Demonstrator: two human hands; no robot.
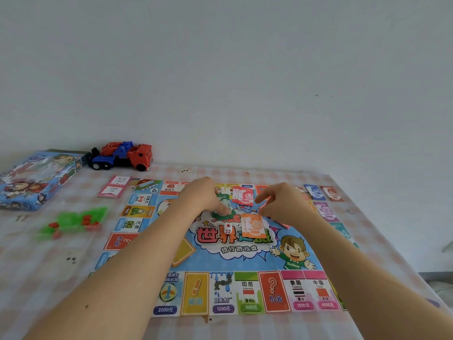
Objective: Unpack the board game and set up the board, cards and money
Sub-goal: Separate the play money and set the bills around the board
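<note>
- Both forearms are stretched forward over the board (220, 263), which is spread flat on the checked table cloth (269, 327).
- The left hand (204, 200) is seen from the back, wrist raised and fingers bent downward near the board's middle.
- The left fingertips (224, 212) are set on the green notes (224, 201); whether the notes are pinched or only pressed cannot be told.
- The right hand (285, 204) is held just right of the left, with its index finger (259, 198) pointed leftward, the thumb below it and the other fingers curled.
- A reddish edge is seen between that index finger and thumb; whether anything is gripped there cannot be told.
- The red notes (244, 196) are fanned between the two hands, just beyond the green ones.
- The orange notes (253, 227) lie just below the right thumb, with the die (228, 228) beside them on the left.
- More notes, blue (315, 192), brown-red (332, 193) and purple (327, 212), are laid along the board's far right edge.
- The pink cards (115, 186) lie off the board's far left corner, and the game box (36, 177) is set well to the left.
</note>
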